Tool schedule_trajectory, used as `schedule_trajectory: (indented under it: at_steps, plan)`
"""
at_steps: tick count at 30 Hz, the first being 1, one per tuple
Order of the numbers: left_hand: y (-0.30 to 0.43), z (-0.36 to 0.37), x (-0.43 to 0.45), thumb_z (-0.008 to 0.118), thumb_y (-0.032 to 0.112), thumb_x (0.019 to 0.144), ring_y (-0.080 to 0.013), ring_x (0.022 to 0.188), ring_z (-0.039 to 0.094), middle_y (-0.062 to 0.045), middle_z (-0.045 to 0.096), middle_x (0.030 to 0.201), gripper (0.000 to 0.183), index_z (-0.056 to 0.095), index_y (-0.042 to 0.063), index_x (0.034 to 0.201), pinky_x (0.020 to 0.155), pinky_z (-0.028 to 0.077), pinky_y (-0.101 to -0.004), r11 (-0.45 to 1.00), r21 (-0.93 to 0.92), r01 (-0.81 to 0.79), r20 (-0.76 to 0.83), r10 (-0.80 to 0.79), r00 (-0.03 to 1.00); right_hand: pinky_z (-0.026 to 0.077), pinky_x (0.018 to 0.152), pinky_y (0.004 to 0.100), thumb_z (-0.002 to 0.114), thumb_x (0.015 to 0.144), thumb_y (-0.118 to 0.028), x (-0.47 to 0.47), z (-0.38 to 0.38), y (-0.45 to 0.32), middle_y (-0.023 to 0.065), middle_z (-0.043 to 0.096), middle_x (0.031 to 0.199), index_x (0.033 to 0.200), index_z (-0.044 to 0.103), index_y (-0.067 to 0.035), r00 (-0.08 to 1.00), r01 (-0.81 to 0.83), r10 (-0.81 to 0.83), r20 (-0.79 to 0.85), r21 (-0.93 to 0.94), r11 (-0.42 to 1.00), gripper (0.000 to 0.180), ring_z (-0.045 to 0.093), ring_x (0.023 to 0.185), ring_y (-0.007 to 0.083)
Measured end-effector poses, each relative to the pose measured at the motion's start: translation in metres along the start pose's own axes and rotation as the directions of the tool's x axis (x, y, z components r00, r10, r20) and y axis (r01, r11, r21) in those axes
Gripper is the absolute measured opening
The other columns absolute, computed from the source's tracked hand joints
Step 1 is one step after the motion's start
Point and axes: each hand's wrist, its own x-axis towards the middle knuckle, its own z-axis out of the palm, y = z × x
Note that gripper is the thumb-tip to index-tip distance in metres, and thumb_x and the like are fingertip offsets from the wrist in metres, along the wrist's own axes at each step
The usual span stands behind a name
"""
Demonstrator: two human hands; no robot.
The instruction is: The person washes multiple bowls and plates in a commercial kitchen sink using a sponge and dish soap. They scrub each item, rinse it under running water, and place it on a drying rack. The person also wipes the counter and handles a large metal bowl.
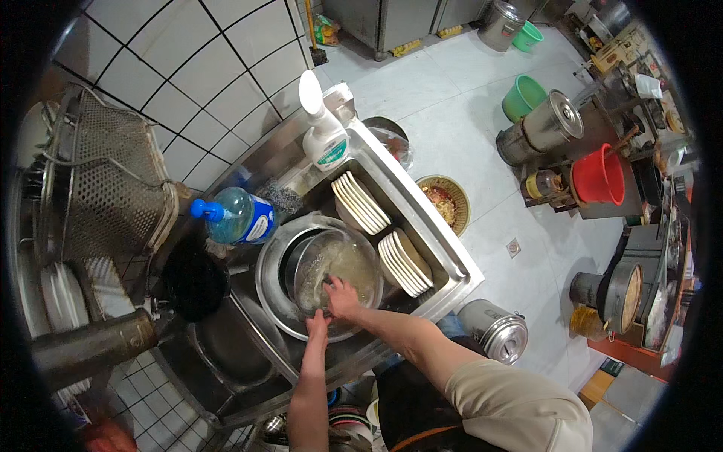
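Note:
A metal bowl (367,260) holding cloudy water is tilted inside a larger steel basin (271,288), which sits in a stainless steel sink (418,214). My left hand (318,323) grips the bowl's near rim. Over the bowl's inside is my right hand (342,298), fingers spread, with something dark and small at its fingertips that I cannot make out. Two stacks of pale dishes stand on edge in the sink, one upper stack (361,202) and one lower stack (405,263), to the right of the basin.
A blue-capped pump bottle (240,217) and a white bottle (327,138) stand along the sink's back ledge. A second sink basin (237,339) lies at left. On the floor are a basket of food scraps (464,198) and a lidded steel pot (491,327). Perforated metal baskets (113,181) hang at far left.

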Motion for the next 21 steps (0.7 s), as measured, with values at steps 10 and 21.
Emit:
schedule_trajectory:
  at_steps: [10, 21]
  plan:
    - [0.019, -0.072, -0.032, 0.053, 0.006, 0.092, -0.0352, 0.111, 0.062, -0.024, 0.051, 0.136, 0.064, 0.025, 0.003, 0.15, 0.08, 0.058, -0.0421, 0.763, 0.509, -0.399, -0.06, 0.494, 0.868, 0.043, 0.1, 0.0507, 0.059, 0.087, -0.022, 0.0, -0.03, 0.044, 0.014, 0.051, 0.135, 0.124, 0.065, -0.018, 0.937, 0.234, -0.154, 0.315, -0.233, 0.944, 0.037, 0.054, 0.116, 0.0415]
    - [0.028, -0.031, -0.056, 0.063, 0.014, 0.092, -0.023, 0.084, 0.063, -0.014, 0.061, 0.118, 0.045, 0.048, 0.004, 0.133, 0.056, 0.052, -0.0345, 0.945, -0.277, -0.176, -0.281, 0.095, 0.955, 0.049, 0.093, 0.0476, 0.065, 0.074, -0.02, -0.014, -0.012, 0.068, 0.0267, 0.065, 0.106, 0.117, 0.066, -0.005, 0.905, 0.102, -0.265, 0.333, 0.435, 0.895, 0.046, 0.061, 0.104, 0.0443]
